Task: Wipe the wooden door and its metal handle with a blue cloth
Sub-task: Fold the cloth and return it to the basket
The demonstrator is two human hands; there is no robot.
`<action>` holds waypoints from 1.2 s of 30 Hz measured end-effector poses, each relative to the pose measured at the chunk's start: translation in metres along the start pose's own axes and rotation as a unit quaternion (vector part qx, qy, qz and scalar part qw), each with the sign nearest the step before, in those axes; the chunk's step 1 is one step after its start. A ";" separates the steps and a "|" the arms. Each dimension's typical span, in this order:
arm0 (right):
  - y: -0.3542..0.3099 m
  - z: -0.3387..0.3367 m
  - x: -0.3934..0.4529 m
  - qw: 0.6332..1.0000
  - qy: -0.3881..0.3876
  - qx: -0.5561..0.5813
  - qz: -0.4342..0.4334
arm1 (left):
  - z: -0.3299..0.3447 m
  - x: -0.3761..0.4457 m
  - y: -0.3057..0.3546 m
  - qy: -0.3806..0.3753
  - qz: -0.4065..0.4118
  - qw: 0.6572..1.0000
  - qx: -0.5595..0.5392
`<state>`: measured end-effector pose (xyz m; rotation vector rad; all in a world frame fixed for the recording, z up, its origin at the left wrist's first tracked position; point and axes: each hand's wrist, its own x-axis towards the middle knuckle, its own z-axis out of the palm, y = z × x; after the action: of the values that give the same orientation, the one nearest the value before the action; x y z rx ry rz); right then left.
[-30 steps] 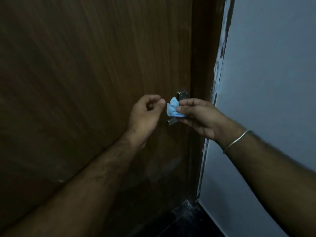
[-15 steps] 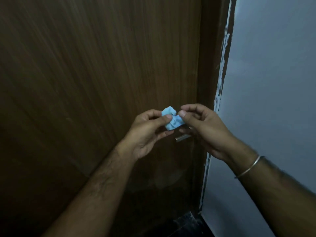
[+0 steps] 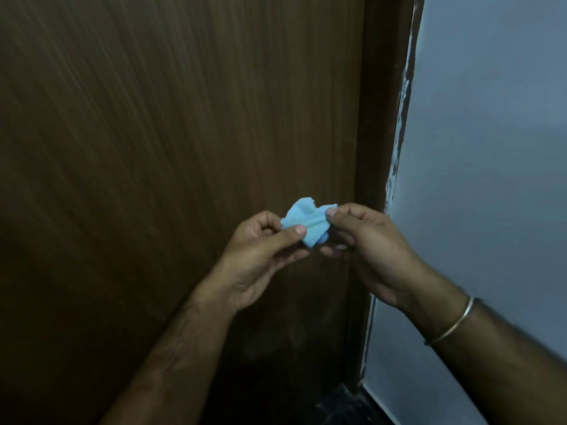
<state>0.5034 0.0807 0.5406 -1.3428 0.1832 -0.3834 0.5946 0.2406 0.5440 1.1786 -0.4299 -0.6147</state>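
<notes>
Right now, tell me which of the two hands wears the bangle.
The right hand: a thin metal bangle circles its wrist, while the left hand has a bare wrist. Both pinch the blue cloth between them.

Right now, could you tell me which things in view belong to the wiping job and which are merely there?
Job: blue cloth, pinched by left hand and right hand; wooden door.
Merely there: grey wall, bangle.

Both forearms are bare, with no sleeves in sight. The left hand wears nothing. A thin metal bangle, seemingly silver in the dim light, circles the wrist just behind the right hand.
</notes>
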 end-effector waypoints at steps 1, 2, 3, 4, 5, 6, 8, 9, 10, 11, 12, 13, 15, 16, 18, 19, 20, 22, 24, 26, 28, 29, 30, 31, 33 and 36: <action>0.003 0.007 -0.003 1.000 0.012 0.021 0.012 | -0.003 -0.002 0.000 -0.001 0.008 1.000 -0.012; 0.006 0.014 -0.005 0.999 0.028 0.025 0.016 | -0.007 -0.003 -0.001 -0.003 0.012 1.000 -0.014; 0.008 0.017 -0.007 0.999 0.040 0.021 0.017 | -0.008 -0.004 -0.002 -0.006 0.016 1.000 -0.007; 0.009 0.021 -0.009 0.999 0.048 0.019 0.017 | -0.011 -0.006 -0.002 -0.016 0.017 1.000 0.003; 0.010 0.023 -0.011 0.998 0.053 0.022 0.019 | -0.014 -0.008 -0.002 -0.025 0.018 0.999 0.010; 0.010 0.025 -0.012 0.998 0.056 0.028 0.026 | -0.016 -0.008 -0.003 -0.034 0.018 0.999 0.012; 0.010 0.028 -0.017 0.996 0.071 0.020 0.047 | -0.019 -0.009 -0.006 -0.043 0.015 0.999 0.012; 0.012 0.029 -0.020 0.994 0.104 -0.017 0.044 | -0.019 -0.011 -0.008 -0.043 0.016 0.999 0.014; 0.014 0.030 -0.024 0.985 0.149 -0.086 0.017 | -0.019 -0.012 -0.011 -0.044 0.022 0.999 0.017; 0.016 0.029 -0.031 0.966 0.192 -0.169 -0.034 | -0.018 -0.012 -0.014 -0.049 0.032 0.998 0.023; 0.017 0.029 -0.039 0.943 0.210 -0.239 -0.093 | -0.016 -0.013 -0.018 -0.054 0.045 0.997 0.034; 0.017 0.027 -0.049 0.927 0.200 -0.285 -0.141 | -0.014 -0.014 -0.021 -0.057 0.060 0.995 0.049; 0.016 0.020 -0.072 0.916 0.142 -0.338 -0.161 | -0.002 -0.017 -0.029 -0.082 0.079 0.990 0.084; 0.018 0.014 -0.085 0.911 0.123 -0.365 -0.147 | 0.007 -0.019 -0.036 -0.102 0.079 0.987 0.096; 0.023 0.001 -0.109 0.899 0.141 -0.395 -0.125 | 0.025 -0.026 -0.048 -0.148 0.057 0.982 0.106; 0.026 -0.007 -0.124 0.897 0.185 -0.386 -0.113 | 0.037 -0.031 -0.058 -0.184 0.037 0.976 0.113; 0.028 -0.016 -0.138 0.899 0.236 -0.354 -0.104 | 0.048 -0.036 -0.068 -0.221 0.022 0.967 0.128; 0.034 -0.035 -0.175 0.916 0.316 -0.235 -0.077 | 0.073 -0.049 -0.092 -0.275 0.012 0.942 0.189; 0.040 -0.051 -0.211 0.927 0.345 -0.137 -0.054 | 0.095 -0.063 -0.115 -0.294 -0.003 0.932 0.211; 0.047 -0.065 -0.253 0.918 0.381 -0.097 -0.047 | 0.124 -0.084 -0.138 -0.327 -0.062 0.928 0.167; 0.056 -0.075 -0.290 0.895 0.433 -0.092 -0.046 | 0.151 -0.107 -0.159 -0.353 -0.106 0.920 0.133; 0.062 -0.080 -0.311 0.875 0.471 -0.103 -0.041 | 0.166 -0.122 -0.171 -0.368 -0.129 0.913 0.119; 0.068 -0.084 -0.330 0.850 0.510 -0.124 -0.031 | 0.179 -0.137 -0.181 -0.380 -0.153 0.906 0.107; 0.074 -0.088 -0.350 0.820 0.552 -0.148 -0.019 | 0.192 -0.154 -0.193 -0.392 -0.185 0.897 0.092; 0.084 -0.094 -0.386 0.753 0.620 -0.221 0.001 | 0.213 -0.186 -0.213 -0.411 -0.242 0.876 0.075; 0.094 -0.096 -0.446 0.645 0.653 -0.397 0.005 | 0.245 -0.241 -0.243 -0.427 -0.288 0.853 0.085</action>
<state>0.0733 0.1760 0.3876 -1.6414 1.7553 -1.3451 0.2083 0.1593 0.3979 1.1507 -0.9024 -1.6806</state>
